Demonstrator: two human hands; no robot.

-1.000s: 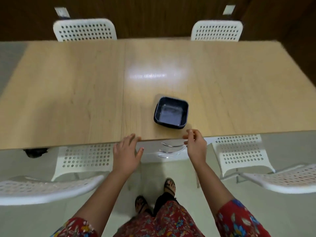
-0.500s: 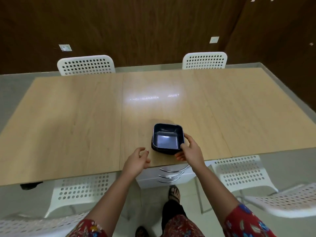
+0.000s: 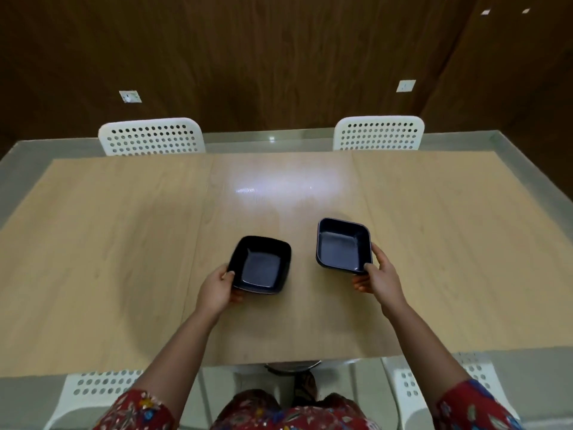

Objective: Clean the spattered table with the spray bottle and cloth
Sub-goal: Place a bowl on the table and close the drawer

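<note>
While in hands (image 3: 217, 290) (image 3: 381, 279), two dark bowls (image 3: 262, 268) (image 3: 341, 246).

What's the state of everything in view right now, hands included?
left bowl: upright, empty, on the table, held at its near left corner.
right bowl: upright, empty, held at its near right corner; resting or lifted, cannot tell.
left hand: grips the left bowl.
right hand: grips the right bowl.
table: carries the left bowl; glare patch at far middle.
spray bottle, cloth: not in view.
</note>
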